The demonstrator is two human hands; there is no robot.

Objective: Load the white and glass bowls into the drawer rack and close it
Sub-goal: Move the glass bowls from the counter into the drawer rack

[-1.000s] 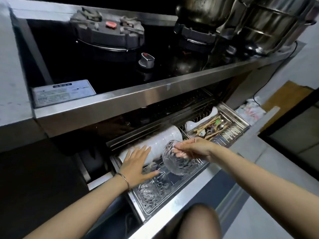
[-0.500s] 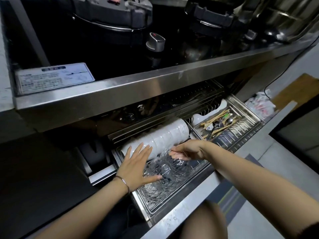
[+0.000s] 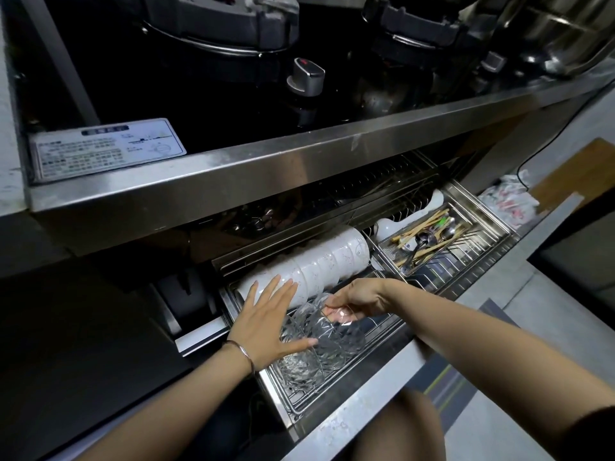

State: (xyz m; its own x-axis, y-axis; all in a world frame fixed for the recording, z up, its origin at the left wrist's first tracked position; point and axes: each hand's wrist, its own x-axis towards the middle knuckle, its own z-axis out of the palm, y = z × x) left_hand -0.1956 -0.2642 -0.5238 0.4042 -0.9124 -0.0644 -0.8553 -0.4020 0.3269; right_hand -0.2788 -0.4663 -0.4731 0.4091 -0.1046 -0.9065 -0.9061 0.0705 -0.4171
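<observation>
The drawer rack [image 3: 342, 399] stands pulled open below the stove. A row of white bowls [image 3: 319, 266] lies on its side along the back of the rack. Several cut-glass bowls [image 3: 316, 357] are nested on edge in the front left part. My right hand [image 3: 357, 299] pinches the rim of the rightmost glass bowl [image 3: 336, 322], which sits in the rack against the others. My left hand [image 3: 266, 324] lies flat with spread fingers on the glass bowls, its fingertips near the white bowls.
A cutlery tray [image 3: 432, 239] with chopsticks and spoons fills the drawer's right part, beside bare wire slots [image 3: 466, 261]. The steel stove edge [image 3: 266, 174] overhangs the drawer. My knee [image 3: 399, 427] is below the drawer front.
My right hand has lowered the glass bowl from above the rack down into it, against the other glass bowls. My left hand stayed flat on the stack.
</observation>
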